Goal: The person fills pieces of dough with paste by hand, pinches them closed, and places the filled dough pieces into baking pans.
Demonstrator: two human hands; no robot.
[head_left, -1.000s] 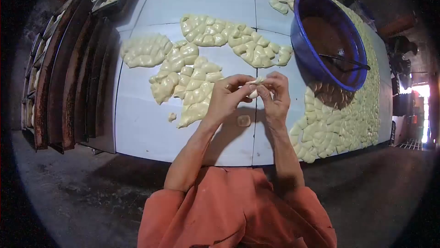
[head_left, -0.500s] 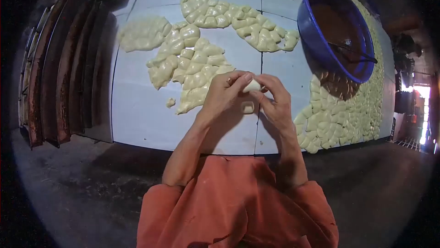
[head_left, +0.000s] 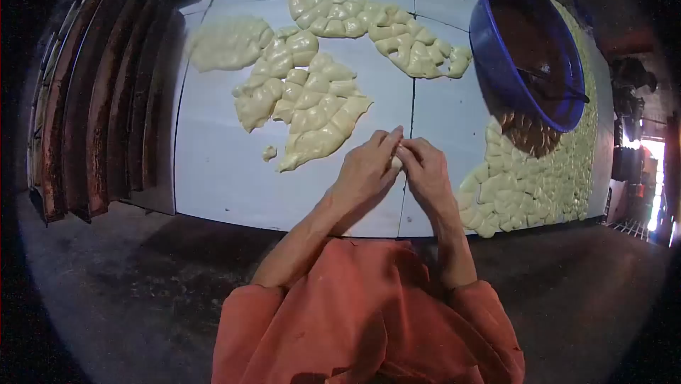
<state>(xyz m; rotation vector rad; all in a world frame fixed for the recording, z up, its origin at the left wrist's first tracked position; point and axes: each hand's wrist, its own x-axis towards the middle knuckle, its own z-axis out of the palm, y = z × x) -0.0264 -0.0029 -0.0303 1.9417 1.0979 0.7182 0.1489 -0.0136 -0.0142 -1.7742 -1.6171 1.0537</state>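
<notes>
A person's two bare hands meet over the pale tabletop [head_left: 227, 164], nr the edge closest to the body. The grip is closed: thumbs & fingers of the left hand [head_left: 365, 171] and right hand [head_left: 427, 175] are pressed together around a small dough piece [head_left: 396, 162], pinched btwn them. Only a pale sliver of it shows; the rest is hidden by the fingers. One left fingertip points up and away from the body.

Just beyond the left hand lies a glossy yellowish dough slab [head_left: 316, 111], scored or pressed into lumpy segments, w/ a tiny dough scrap [head_left: 269, 152] beside it, apart. Farther back, a curved dough strip [head_left: 330, 14] runs left to right; at far left is a smoother, blurred dough oval [head_left: 230, 42].

To the right, a wide dough spread [head_left: 528, 185] of many small flattened pieces covers that side. A big blue tub [head_left: 488, 51] stands over there, holding brown stuff [head_left: 528, 29] & a dark-handled tool [head_left: 550, 85]; its shadow falls on the dough.

At far left, tall rusty metal racks [head_left: 99, 93] stand nr the tabletop. The person's reddish-orange shirt [head_left: 362, 306] fills the bottom ctr, w/ dark floor [head_left: 163, 270] on either side.
</notes>
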